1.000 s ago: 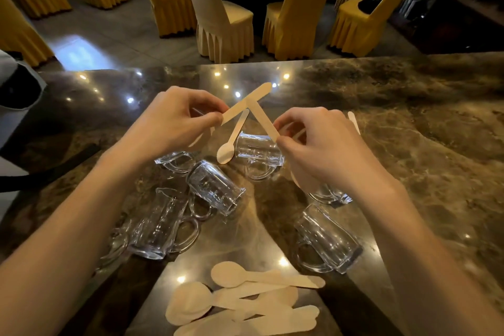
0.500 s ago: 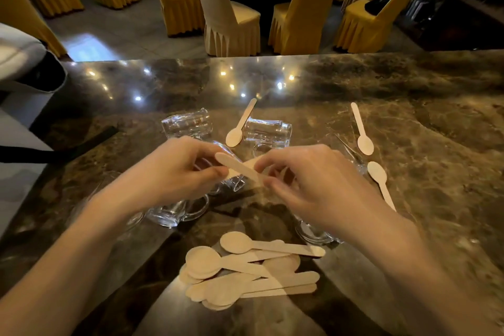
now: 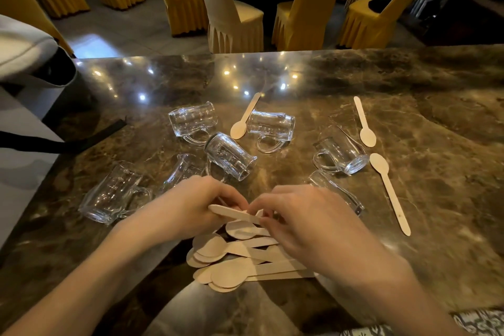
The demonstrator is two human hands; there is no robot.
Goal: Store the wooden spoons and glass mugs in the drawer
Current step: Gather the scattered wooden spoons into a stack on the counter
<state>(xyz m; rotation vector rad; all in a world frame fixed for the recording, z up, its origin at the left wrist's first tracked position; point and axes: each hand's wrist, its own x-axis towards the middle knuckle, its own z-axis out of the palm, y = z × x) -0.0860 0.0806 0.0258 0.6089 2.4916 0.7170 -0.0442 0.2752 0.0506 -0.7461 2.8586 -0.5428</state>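
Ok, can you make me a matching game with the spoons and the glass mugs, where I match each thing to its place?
Things:
1 held wooden spoon
2 spoon pile
3 leftmost glass mug
4 nearer right-side spoon

Places:
A on its side, at the left of the marble counter
B right of every mug
C pinched by left hand and right hand
D under both hands

Pairs: 1-C, 2-D, 3-A, 4-B

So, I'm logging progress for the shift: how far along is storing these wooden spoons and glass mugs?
Nothing looks stored; no drawer is in view. Done: a spoon pile gathered on the marble counter. In hand: the left hand and right hand both grip a held spoon above that pile. Left: three loose spoons and the glass mugs, lying on their sides.
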